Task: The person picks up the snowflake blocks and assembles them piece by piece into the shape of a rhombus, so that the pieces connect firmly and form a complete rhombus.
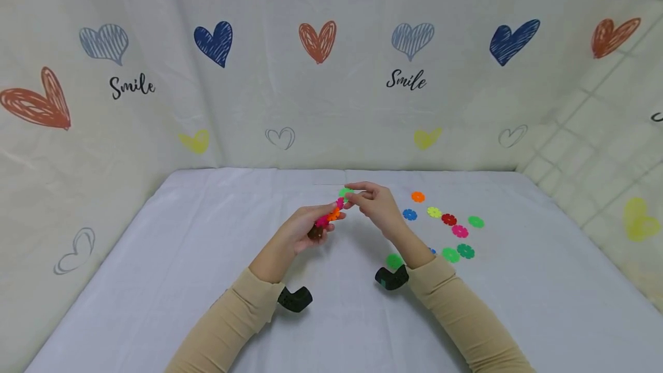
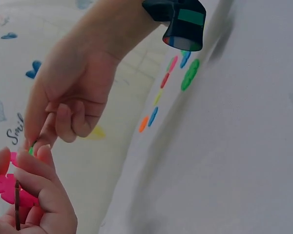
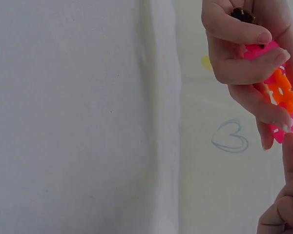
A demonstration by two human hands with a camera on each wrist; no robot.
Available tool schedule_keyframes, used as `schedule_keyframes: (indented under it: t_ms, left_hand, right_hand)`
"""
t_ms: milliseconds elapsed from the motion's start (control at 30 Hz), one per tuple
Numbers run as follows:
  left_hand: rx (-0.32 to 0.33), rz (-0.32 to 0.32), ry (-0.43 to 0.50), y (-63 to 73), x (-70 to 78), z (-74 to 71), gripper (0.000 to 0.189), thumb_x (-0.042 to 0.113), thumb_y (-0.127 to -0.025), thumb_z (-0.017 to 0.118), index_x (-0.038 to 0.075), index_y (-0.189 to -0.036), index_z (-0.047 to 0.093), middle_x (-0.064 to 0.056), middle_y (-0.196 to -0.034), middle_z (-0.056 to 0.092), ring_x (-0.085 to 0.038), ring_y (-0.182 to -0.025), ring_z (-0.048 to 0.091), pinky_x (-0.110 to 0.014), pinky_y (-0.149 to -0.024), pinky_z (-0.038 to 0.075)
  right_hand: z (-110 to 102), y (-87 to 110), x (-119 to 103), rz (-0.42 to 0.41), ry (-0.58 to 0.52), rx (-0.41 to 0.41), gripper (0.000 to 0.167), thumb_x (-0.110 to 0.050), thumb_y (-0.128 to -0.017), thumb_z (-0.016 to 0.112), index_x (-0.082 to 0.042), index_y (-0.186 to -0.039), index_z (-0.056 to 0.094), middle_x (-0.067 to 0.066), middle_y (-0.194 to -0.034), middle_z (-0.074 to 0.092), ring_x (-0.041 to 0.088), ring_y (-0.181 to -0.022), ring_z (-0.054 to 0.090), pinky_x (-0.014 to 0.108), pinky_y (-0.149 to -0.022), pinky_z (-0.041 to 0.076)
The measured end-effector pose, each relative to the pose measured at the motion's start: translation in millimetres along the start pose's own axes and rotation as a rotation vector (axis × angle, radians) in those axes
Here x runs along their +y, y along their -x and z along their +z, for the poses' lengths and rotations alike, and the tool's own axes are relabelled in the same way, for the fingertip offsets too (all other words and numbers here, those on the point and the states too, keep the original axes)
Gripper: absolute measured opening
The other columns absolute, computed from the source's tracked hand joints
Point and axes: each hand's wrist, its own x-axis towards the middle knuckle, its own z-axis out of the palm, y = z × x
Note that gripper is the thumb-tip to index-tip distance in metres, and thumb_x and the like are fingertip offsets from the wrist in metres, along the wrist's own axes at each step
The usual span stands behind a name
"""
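My left hand (image 1: 304,228) grips a short chain of interlocking snowflake discs (image 1: 334,214) above the white table. Brown, pink and orange discs show in the chain, with the brown disc (image 2: 17,207) nearest the left palm. In the right wrist view the left fingers curl round the pink and orange discs (image 3: 282,91). At the chain's far end, my right hand (image 1: 377,207) pinches a light green disc (image 1: 345,192) between thumb and forefinger. That green disc meets the upper pink disc (image 1: 339,203); fingers hide most of the joint.
Several loose discs lie on the right of the white-clothed table (image 1: 155,281), among them an orange disc (image 1: 418,196), a blue disc (image 1: 410,214), a red disc (image 1: 449,219) and a dark green disc (image 1: 465,251). Behind hangs a heart-printed curtain (image 1: 352,114).
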Motion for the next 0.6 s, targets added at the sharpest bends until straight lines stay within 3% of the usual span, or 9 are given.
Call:
schedule_keyframes:
  t_ms: [100, 267, 433, 600]
  left_hand:
    - [0.001, 0.011, -0.007, -0.2, -1.1, -0.1, 0.042, 0.031, -0.102, 0.065, 0.001, -0.131, 0.068, -0.003, -0.098, 0.074, -0.008, -0.061, 0.054, -0.017, -0.054, 0.042]
    - [0.05, 0.028, 0.002, 1.0, -1.9, 2.3, 0.039, 0.028, -0.102, 0.065, 0.0, -0.129, 0.068, 0.0, -0.074, 0.064, -0.01, -0.064, 0.053, -0.017, -0.056, 0.043]
    - [0.069, 0.041, 0.017, 3.1, -2.3, 7.3, 0.038, 0.025, -0.102, 0.065, -0.001, -0.13, 0.067, 0.001, -0.072, 0.061, -0.008, -0.063, 0.051, -0.016, -0.055, 0.043]
    - [0.099, 0.044, 0.049, 3.9, -3.5, 9.4, 0.038, 0.025, -0.102, 0.065, -0.002, -0.13, 0.067, 0.001, -0.072, 0.061, -0.008, -0.06, 0.051, -0.016, -0.053, 0.043]
  right_hand:
    - [3, 0.9, 1, -0.024, -0.001, 0.008, 0.036, -0.024, -0.101, 0.068, -0.006, -0.132, 0.068, 0.005, -0.089, 0.076, 0.041, -0.099, 0.056, 0.047, -0.09, 0.051]
    - [7, 2.2, 3, -0.062, -0.034, 0.025, 0.037, -0.022, -0.101, 0.068, -0.001, -0.132, 0.067, 0.004, -0.086, 0.076, 0.028, -0.083, 0.056, 0.026, -0.068, 0.044]
    - [12, 4.4, 4, -0.09, -0.072, 0.073, 0.032, -0.015, -0.102, 0.064, 0.002, -0.129, 0.068, 0.004, -0.083, 0.074, 0.024, -0.075, 0.053, 0.021, -0.061, 0.038]
    - [17, 4.7, 4, -0.124, -0.047, 0.096, 0.027, -0.013, -0.103, 0.063, 0.001, -0.125, 0.071, 0.006, -0.082, 0.073, 0.032, -0.08, 0.057, 0.024, -0.065, 0.043]
